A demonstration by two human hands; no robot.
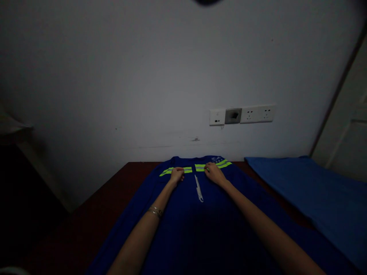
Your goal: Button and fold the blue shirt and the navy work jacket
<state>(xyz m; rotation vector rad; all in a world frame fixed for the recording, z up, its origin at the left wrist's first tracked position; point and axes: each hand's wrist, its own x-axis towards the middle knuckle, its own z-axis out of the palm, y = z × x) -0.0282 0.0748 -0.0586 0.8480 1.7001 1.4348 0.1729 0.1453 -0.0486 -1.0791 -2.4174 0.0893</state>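
Note:
A dark blue work garment (197, 225) with a yellow-green reflective band (189, 169) lies spread on a dark red-brown table (94, 214). Both my arms reach out over it toward the wall. My left hand (177, 175) rests on the left half of the band with its fingers curled down onto the cloth. My right hand (213, 172) lies on the right half, fingers bent and pressing the fabric. A small white tag (198, 188) lies on the garment between my hands. A thin bracelet (155, 211) circles my left wrist.
A lighter blue cloth (312, 191) is spread at the right of the table. The white wall behind carries a row of sockets and a switch (241, 115). A door (348, 130) stands at the far right. The left side is dark.

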